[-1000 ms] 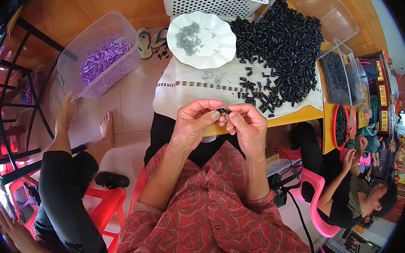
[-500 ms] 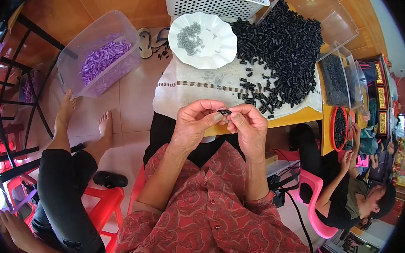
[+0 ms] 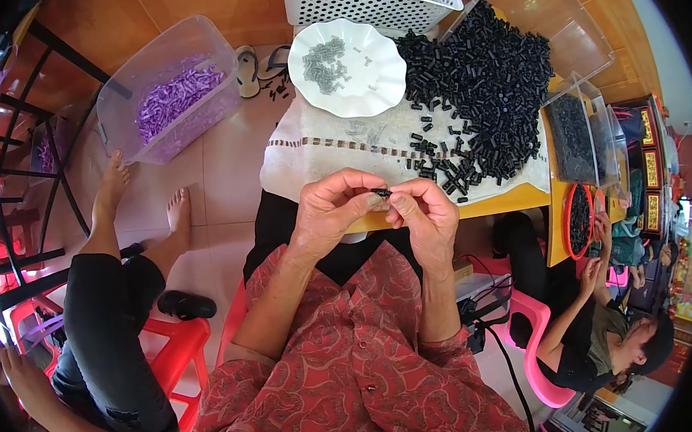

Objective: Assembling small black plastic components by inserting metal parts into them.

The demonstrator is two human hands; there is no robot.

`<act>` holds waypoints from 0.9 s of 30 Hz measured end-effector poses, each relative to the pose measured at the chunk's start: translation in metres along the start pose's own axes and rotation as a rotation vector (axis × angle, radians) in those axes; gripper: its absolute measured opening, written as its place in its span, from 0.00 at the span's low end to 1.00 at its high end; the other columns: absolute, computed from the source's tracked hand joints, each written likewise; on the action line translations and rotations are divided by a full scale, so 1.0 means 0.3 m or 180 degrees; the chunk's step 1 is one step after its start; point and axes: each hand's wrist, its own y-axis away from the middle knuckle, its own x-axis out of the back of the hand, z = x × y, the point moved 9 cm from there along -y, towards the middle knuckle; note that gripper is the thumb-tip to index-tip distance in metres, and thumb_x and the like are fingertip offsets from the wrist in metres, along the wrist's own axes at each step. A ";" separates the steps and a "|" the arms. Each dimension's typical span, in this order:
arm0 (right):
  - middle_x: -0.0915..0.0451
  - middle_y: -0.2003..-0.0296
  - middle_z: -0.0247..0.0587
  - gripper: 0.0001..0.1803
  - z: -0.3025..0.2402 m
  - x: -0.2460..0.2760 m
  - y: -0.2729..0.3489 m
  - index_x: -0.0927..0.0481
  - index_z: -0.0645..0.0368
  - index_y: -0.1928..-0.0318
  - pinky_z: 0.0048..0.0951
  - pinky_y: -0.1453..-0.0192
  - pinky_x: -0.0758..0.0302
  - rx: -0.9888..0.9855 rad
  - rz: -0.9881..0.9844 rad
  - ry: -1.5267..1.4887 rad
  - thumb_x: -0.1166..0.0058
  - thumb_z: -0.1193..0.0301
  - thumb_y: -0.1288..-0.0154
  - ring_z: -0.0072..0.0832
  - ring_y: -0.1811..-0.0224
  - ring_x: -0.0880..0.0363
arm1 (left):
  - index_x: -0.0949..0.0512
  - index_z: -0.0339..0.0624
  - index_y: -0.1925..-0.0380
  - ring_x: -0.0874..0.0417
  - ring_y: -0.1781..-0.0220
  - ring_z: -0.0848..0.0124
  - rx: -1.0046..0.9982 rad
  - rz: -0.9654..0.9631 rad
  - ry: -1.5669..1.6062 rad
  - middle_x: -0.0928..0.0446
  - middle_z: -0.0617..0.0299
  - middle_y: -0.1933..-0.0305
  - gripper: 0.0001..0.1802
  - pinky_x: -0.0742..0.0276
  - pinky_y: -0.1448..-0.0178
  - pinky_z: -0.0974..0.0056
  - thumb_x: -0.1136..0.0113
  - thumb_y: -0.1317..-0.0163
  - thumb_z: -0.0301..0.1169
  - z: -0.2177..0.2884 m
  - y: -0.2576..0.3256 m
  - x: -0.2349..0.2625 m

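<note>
Close in front of my chest, my left hand (image 3: pixel 323 218) pinches a small black plastic piece (image 3: pixel 380 192) between thumb and forefinger. My right hand (image 3: pixel 427 218) is closed too, its thumb and fingertips meeting the right end of that piece. Whatever else those right fingertips hold is hidden. Beyond my hands, a pale cloth (image 3: pixel 293 162) covers the table, with a large heap of similar black pieces (image 3: pixel 486 83) at its right. A white scalloped plate (image 3: pixel 381 87) holds small clear pieces (image 3: pixel 323 65). A few more clear pieces lie on the cloth below the plate.
A white perforated basket (image 3: pixel 362 12) of black pieces stands at the back. Clear bins flank the heap. On the floor at left is a clear tub (image 3: pixel 178 144) of purple strips. People sit at both sides; a red-rimmed basket (image 3: pixel 579 222) is at the right.
My hands stay in nearly the same place, with only a slight shift of the fingers round the black piece. At the far left, another person's hands have moved slightly with a purple strip.
</note>
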 end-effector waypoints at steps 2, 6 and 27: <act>0.20 0.73 0.35 0.07 -0.005 -0.004 -0.001 0.22 0.65 0.62 0.15 0.71 0.28 0.0040 -0.0008 0.0074 0.42 0.73 0.35 0.15 0.74 0.23 | 0.21 0.34 0.57 0.20 0.61 0.79 -0.0022 -0.0002 -0.0039 0.19 0.64 0.62 0.10 0.22 0.54 0.73 0.41 0.39 0.18 0.006 0.002 0.003; 0.20 0.73 0.35 0.07 -0.034 -0.012 0.005 0.22 0.66 0.63 0.16 0.71 0.26 0.0199 0.0018 0.0291 0.42 0.73 0.35 0.15 0.75 0.23 | 0.20 0.34 0.58 0.20 0.60 0.80 -0.0139 -0.0027 -0.0275 0.20 0.65 0.62 0.10 0.23 0.54 0.74 0.41 0.40 0.18 0.013 0.007 0.005; 0.19 0.71 0.38 0.06 -0.070 -0.046 0.005 0.23 0.66 0.62 0.16 0.71 0.26 -0.0005 -0.0107 -0.0517 0.44 0.74 0.33 0.17 0.75 0.23 | 0.21 0.31 0.57 0.19 0.61 0.76 -0.0305 0.0102 0.0427 0.19 0.61 0.62 0.09 0.22 0.55 0.72 0.42 0.38 0.20 0.043 0.025 -0.025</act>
